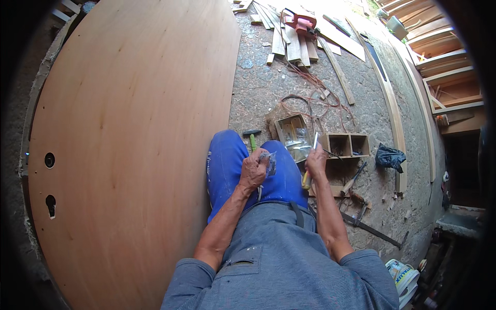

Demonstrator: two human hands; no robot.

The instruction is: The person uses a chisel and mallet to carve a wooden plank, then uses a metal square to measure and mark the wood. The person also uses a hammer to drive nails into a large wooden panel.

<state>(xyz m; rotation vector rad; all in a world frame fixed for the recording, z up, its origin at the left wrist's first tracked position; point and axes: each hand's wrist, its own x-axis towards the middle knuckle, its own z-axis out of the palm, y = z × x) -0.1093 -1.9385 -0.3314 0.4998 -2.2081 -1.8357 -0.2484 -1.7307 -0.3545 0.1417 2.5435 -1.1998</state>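
Above my lap, my left hand (253, 170) is closed round a small clear plastic bag (271, 163); its contents are too small to make out. In my right hand (316, 162) is a yellow-handled tool (307, 181) with a narrow bright metal blade pointing away from me; I cannot tell whether it is a chisel or a screwdriver. Just beyond my knees lies a hammer (252, 133) with a green handle. A small wooden box (283, 135) holding clear plastic packets stands beyond my right hand.
A large wooden door panel (139, 129) with two cut holes lies along my left. To the right are a compartmented wooden box (359, 135), a black plastic bag (390, 157) and several hand tools. Farther off, a red power tool (299, 21) sits on boards among trailing cables (310, 77).
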